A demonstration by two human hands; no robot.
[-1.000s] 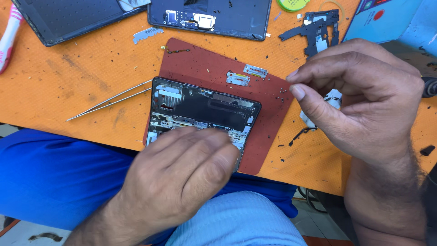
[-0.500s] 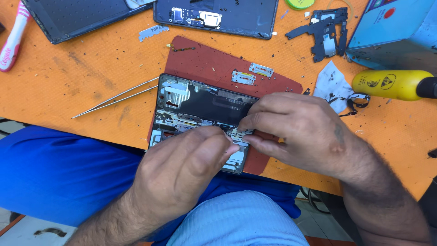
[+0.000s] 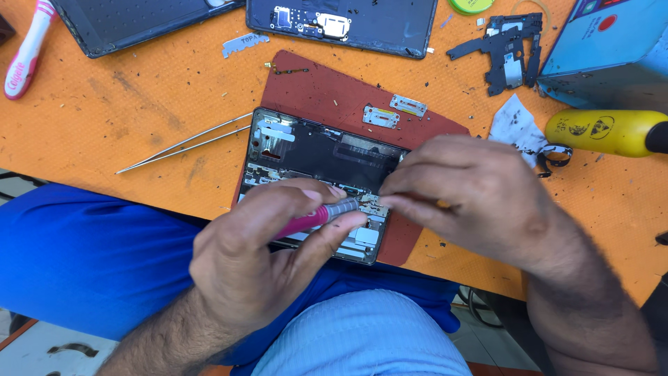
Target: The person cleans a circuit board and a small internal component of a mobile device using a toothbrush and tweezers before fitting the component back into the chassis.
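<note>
The left hand (image 3: 261,261) is gripping a pink-handled tool (image 3: 316,218), its tip lying just under the right hand (image 3: 473,195), whose fingertips are pinching closed over the opened phone (image 3: 313,160) lying beneath both hands on the orange desk (image 3: 104,111).

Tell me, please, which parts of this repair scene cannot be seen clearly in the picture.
Head view only:
- Tip of the pink screwdriver: hidden where the left hand and right hand meet.
- What the right hand's fingertips pinch: covered by the fingers.
- Lower part of the opened phone: behind both hands.
- Blue box and the dark back cover: cut off by the top edge.
- Screws on the red mat: too small.
</note>
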